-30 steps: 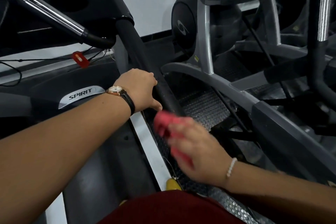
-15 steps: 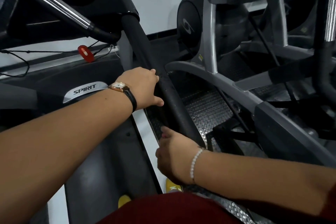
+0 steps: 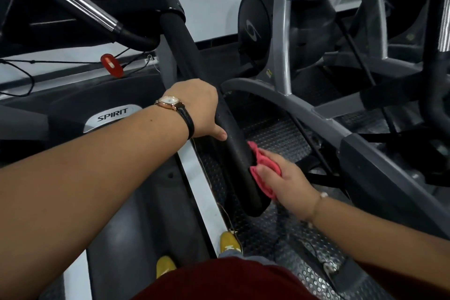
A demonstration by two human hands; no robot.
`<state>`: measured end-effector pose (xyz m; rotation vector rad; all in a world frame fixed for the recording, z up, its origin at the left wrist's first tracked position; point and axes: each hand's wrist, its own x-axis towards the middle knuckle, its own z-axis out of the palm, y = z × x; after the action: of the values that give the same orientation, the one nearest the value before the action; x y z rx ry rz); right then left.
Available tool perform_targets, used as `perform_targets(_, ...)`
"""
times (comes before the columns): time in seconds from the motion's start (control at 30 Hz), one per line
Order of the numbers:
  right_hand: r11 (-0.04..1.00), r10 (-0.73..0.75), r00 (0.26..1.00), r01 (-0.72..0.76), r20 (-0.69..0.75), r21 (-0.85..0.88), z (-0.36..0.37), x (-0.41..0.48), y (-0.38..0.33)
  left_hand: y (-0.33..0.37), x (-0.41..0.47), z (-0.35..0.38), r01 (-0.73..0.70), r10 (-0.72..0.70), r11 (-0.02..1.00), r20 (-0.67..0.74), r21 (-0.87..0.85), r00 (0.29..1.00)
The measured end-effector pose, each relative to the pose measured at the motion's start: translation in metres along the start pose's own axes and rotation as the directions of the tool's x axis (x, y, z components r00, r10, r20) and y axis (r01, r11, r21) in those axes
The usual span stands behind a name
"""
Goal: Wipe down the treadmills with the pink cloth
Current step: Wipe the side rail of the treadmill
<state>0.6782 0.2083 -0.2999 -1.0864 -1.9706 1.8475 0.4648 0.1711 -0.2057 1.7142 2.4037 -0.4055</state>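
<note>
**Cloth on the handrail's lower end**

At my far left lay the treadmill (image 3: 117,114) deck, its grey cover marked SPIRIT, a red safety key (image 3: 112,66) dangling above it. My left hand (image 3: 197,109) was wrapped around the black padded handrail (image 3: 229,143) (wristwatch facing up). Below it, my right hand (image 3: 285,178) pinched the pink cloth (image 3: 264,170) against the rail's outer side, near its free end. Studded rubber flooring (image 3: 275,134) filled the narrow gap to the neighbouring grey machine (image 3: 280,31) on the right.
</note>
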Motion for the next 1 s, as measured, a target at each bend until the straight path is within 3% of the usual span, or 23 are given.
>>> perform_targets(0.03,0.946,0.228,0.972,-0.233,0.046,0.227,0.000,0.011,0.002,0.003,0.000,-0.003,0.009,-0.009,1.000,0.007,-0.008,1.000)
perform_targets(0.1,0.729,0.504,0.835,-0.548,0.220,0.410,0.001,0.030,0.002,0.007,0.000,-0.008,0.024,-0.024,1.000,0.028,-0.008,0.999)
perform_targets(0.17,0.636,0.552,0.760,-0.650,0.343,0.416,0.004,0.041,0.004,0.010,0.000,-0.012,0.032,-0.033,0.999,0.046,0.007,0.998)
perform_targets(0.23,0.583,0.567,0.760,-0.643,0.318,0.497,0.008,0.050,0.011,0.013,0.000,-0.013,0.044,-0.045,0.999,0.061,0.010,0.997)
perform_targets(0.3,0.627,0.557,0.805,-0.569,0.204,0.532,0.015,0.056,0.008,0.013,0.001,-0.011,0.058,-0.058,0.998,0.059,0.001,0.997)
perform_targets(0.33,0.731,0.513,0.852,-0.496,0.101,0.469,0.015,0.058,0.007,0.012,0.001,-0.010,0.061,-0.061,0.998,0.051,0.000,0.997)
perform_targets(0.37,0.874,0.441,0.896,-0.415,-0.057,0.253,0.016,0.056,-0.001,0.011,0.001,-0.009,0.063,-0.063,0.998,0.039,0.000,0.997)
perform_targets(0.4,0.952,0.283,0.937,-0.300,-0.202,-0.059,0.015,0.051,-0.009,0.009,0.002,-0.007,0.065,-0.065,0.998,0.027,-0.001,0.997)
perform_targets(0.43,0.921,0.102,0.964,-0.185,-0.247,-0.342,0.015,0.041,-0.018,0.008,0.002,-0.006,0.066,-0.066,0.998,0.018,-0.005,0.998)
perform_targets(0.5,0.825,-0.127,0.981,0.021,-0.149,-0.565,0.019,0.013,-0.031,0.006,0.002,-0.002,0.060,-0.060,0.998,0.009,-0.013,0.998)
perform_targets(0.6,0.699,-0.355,0.932,0.312,0.066,-0.643,0.025,-0.016,-0.026,0.001,0.003,0.004,0.048,-0.047,0.999,0.020,-0.015,0.999)
perform_targets(0.67,0.635,-0.343,0.930,0.336,0.137,-0.696,0.022,-0.016,-0.029,-0.005,0.001,0.006,0.043,-0.043,0.999,0.034,-0.001,0.998)
perform_targets(0.73,0.584,-0.219,0.957,0.286,0.191,-0.759,0.018,-0.002,-0.035,-0.009,-0.002,0.004,0.036,-0.036,0.999,0.050,0.007,0.998)
perform_targets(0.87,0.684,-0.032,0.991,0.118,0.133,-0.720,0.022,0.037,-0.051,-0.013,-0.010,-0.006,0.007,-0.010,1.000,0.107,0.030,0.994)
perform_targets(0.93,0.637,-0.121,0.983,0.184,0.139,-0.749,0.023,0.036,-0.048,-0.012,-0.013,-0.007,0.014,-0.016,1.000,0.115,0.019,0.993)
perform_targets(1.0,0.537,-0.351,0.912,0.382,0.213,-0.752,0.019,0.019,-0.039,-0.010,-0.013,-0.007,0.017,-0.020,1.000,0.113,0.026,0.993)
